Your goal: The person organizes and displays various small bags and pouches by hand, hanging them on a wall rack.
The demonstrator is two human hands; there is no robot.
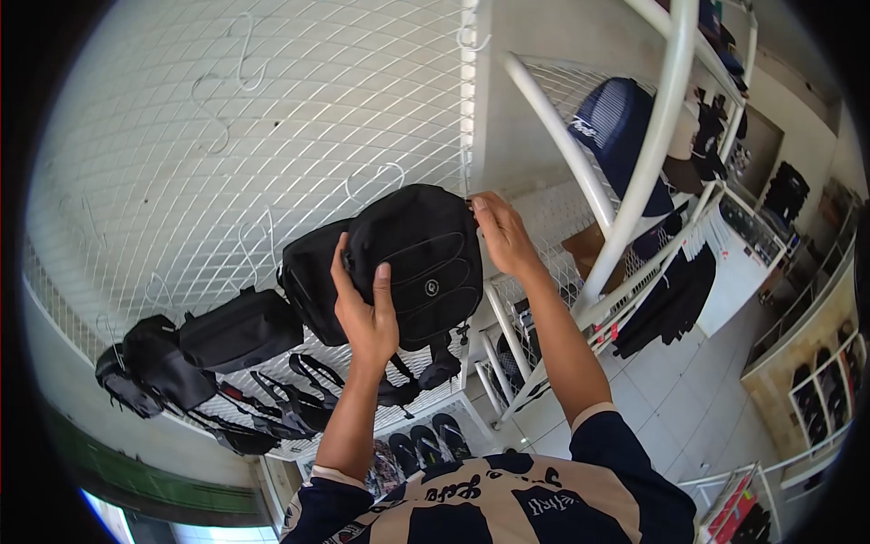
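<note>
A black bag [426,263] with a small round logo hangs against the white wire mesh, in front of another black bag [313,272]. My left hand [367,313] holds its left side, thumb on the front face and fingers along the edge. My right hand [500,234] is at the bag's upper right edge, with thumb and fingers pinched together on a small part there that is too small to name. A white hook [376,177] shows just above the bag.
More black bags [240,328] hang in a row to the left. Empty hooks [245,54] hang on the mesh. At the right stands a white rack [625,204] with a blue cap [621,127]. Sandals [426,444] lie below.
</note>
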